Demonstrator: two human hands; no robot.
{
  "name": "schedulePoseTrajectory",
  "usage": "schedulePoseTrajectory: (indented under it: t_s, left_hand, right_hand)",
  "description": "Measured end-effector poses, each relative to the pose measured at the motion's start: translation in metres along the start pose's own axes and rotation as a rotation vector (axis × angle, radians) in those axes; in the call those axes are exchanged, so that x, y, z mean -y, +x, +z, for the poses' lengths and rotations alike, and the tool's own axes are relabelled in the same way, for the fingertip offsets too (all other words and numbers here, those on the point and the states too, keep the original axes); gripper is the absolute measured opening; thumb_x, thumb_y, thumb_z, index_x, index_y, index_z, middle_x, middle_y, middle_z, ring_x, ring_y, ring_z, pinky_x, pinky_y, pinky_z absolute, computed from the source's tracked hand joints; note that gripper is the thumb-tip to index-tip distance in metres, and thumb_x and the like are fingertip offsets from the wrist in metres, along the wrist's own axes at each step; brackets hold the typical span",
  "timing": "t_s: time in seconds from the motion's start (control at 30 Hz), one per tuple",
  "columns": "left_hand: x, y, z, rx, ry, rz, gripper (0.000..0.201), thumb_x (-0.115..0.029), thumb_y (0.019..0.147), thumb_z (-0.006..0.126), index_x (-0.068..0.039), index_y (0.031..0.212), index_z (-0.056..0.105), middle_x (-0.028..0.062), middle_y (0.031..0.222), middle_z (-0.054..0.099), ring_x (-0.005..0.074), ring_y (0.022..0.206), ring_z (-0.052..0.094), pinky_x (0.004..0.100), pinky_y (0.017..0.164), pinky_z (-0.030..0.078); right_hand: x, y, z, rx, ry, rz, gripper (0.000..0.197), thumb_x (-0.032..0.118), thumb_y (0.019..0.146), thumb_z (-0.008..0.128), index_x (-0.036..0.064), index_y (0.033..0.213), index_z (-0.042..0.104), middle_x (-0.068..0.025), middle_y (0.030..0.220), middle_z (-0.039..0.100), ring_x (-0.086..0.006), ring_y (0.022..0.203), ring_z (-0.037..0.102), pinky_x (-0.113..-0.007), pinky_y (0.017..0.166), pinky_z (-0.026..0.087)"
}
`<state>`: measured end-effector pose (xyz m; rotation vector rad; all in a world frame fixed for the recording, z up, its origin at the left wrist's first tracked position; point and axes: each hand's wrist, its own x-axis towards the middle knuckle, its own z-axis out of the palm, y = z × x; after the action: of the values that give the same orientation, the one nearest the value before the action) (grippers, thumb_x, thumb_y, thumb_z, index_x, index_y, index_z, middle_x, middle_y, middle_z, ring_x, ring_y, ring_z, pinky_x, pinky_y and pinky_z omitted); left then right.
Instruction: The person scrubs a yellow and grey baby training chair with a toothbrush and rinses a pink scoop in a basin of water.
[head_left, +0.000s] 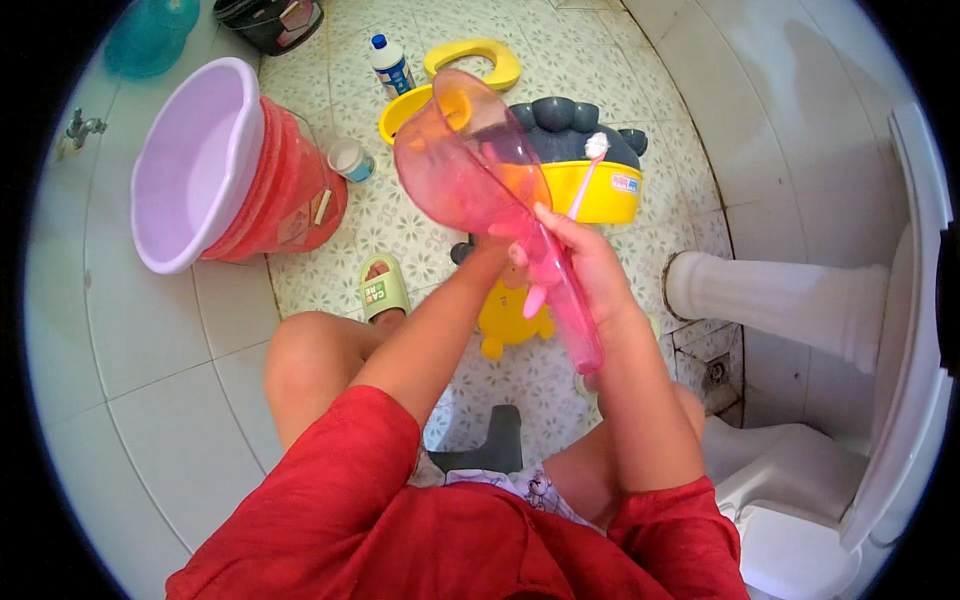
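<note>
A translucent pink long-handled dipper [462, 165] is raised in front of me, its bowl at the upper left and its handle slanting down to the right. My right hand [592, 265] is closed around that handle, with the thumb on top. The same hand grips a pink-handled brush [589, 185], its white bristle head pointing up. My left hand [495, 245] is at the dipper's neck from below, partly seen through the pink plastic; most of its fingers are hidden. Beyond the dipper stands a yellow and dark grey children's potty [605, 190]. Below it is a yellow animal-shaped piece [512, 318].
On the left, a lilac basin [190, 165] leans against red buckets [318, 190] beside a white tub [350, 158]. Farther off are a blue-capped bottle [392, 68], a yellow seat ring [495, 60] and a black bucket [270, 25]. A white pedestal [780, 300] stands right.
</note>
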<state>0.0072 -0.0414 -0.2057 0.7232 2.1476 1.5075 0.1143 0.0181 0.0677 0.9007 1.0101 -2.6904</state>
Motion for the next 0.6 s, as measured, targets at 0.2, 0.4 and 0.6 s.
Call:
schedulePoseTrajectory:
  t_s: [0.2,0.4,0.6]
  left_hand:
    - [0.036,-0.020,0.023,-0.060,-0.589,-0.068,0.055,-0.046,0.086,0.057,-0.011,0.128,0.053,0.0105,0.130,0.053,0.0265,0.125,0.045,0.0385,0.107,0.032]
    - [-0.001,0.007,-0.020,0.068,-0.220,-0.141,0.058,-0.038,0.089,0.054,-0.012,0.139,0.042,0.0100,0.143,0.042,0.0242,0.134,0.037,0.0387,0.111,0.026]
    - [-0.092,-0.009,-0.006,0.119,-0.688,-0.084,0.060,-0.035,0.090,0.053,-0.013,0.144,0.036,0.0093,0.147,0.037,0.0231,0.137,0.033,0.0387,0.112,0.024]
  right_hand:
    - [-0.001,0.006,-0.016,0.089,0.085,0.041,0.034,0.032,0.094,0.053,0.0008,0.106,0.056,-0.0105,0.072,0.061,-0.0145,0.049,0.053,-0.030,0.036,0.049]
    - [-0.004,0.003,-0.006,0.099,0.153,0.090,0.036,0.032,0.095,0.051,-0.0009,0.108,0.056,-0.0105,0.072,0.060,-0.0143,0.049,0.052,-0.030,0.037,0.049]
    - [0.009,-0.007,0.003,-0.084,0.042,-0.009,0.037,0.031,0.096,0.050,-0.0018,0.110,0.056,-0.0095,0.071,0.060,-0.0133,0.046,0.048,-0.024,0.038,0.040]
